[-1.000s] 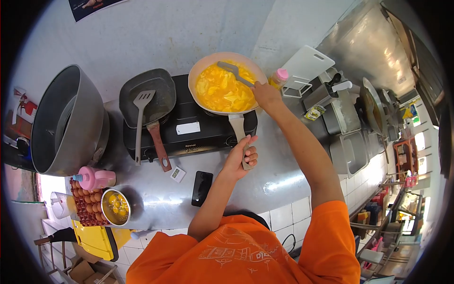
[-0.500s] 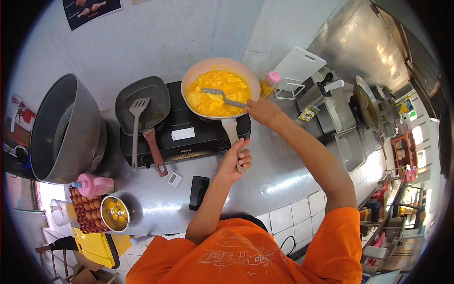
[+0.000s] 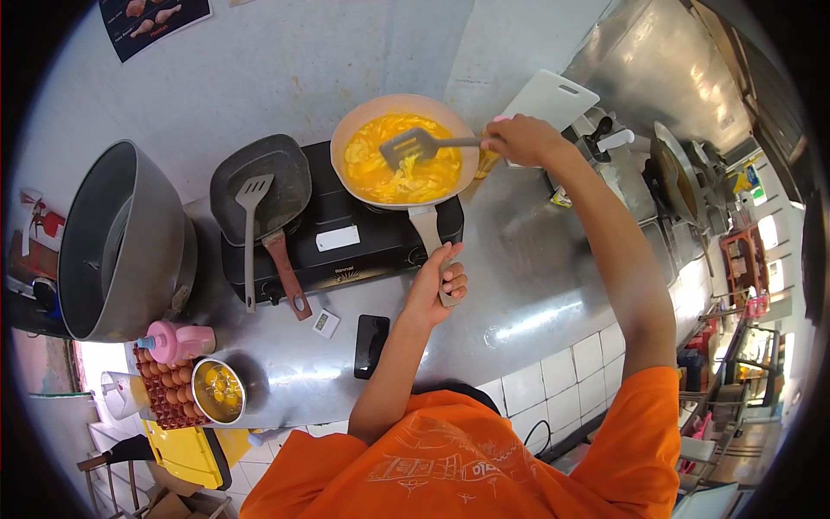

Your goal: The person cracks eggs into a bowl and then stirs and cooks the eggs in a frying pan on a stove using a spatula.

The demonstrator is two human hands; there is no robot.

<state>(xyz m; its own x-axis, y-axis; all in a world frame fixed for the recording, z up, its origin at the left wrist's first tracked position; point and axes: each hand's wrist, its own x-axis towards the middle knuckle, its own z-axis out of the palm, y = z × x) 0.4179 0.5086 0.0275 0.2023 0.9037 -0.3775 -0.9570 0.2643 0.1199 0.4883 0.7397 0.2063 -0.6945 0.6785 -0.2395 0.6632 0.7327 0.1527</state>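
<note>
"Frying pan (image 3: 363,117): how was it held?"

"By its handle (image 3: 424,227), wrapped in the left hand (image 3: 437,285) near the free end. The spatula (image 3: 419,142) was gripped in the right hand (image 3: 527,140) and held over the egg (image 3: 367,166)."

"Where was it set?"

"At the right side of the stove (image 3: 380,251), which was carried by the bench (image 3: 510,277)."

"And how was it judged to handle?"

"Front-heavy, with the egg soft, loose and easily slopped if tilted. The handle, apparently stiff, was thought the place to be grasped, clear of the likely heat."
</note>
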